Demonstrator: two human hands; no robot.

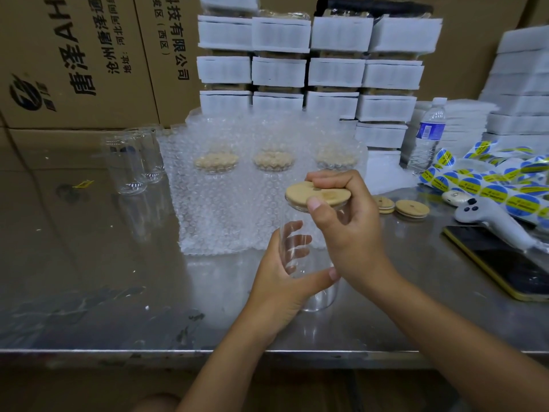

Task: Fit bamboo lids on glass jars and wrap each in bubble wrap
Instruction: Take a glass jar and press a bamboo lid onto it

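A clear glass jar [315, 295] stands on the steel table [124, 292] in front of me. My left hand [282, 281] grips its side, fingers showing through the glass. My right hand [347, 221] holds a round bamboo lid [315, 195] on the jar's mouth, thumb on the near edge and fingers curled over the far edge. Behind lies a bubble wrap sheet [225, 209]; three lidded jars [217, 160] lie wrapped at its far end. Two spare bamboo lids [411, 208] lie to the right.
Two empty glass jars [130, 162] stand at the left. Stacks of white foam-wrapped packs [309, 72] and cardboard boxes [74, 60] fill the back. At right are a water bottle [429, 132], blue-yellow stickers [487, 179], a white handheld device [487, 221] and a phone [505, 263].
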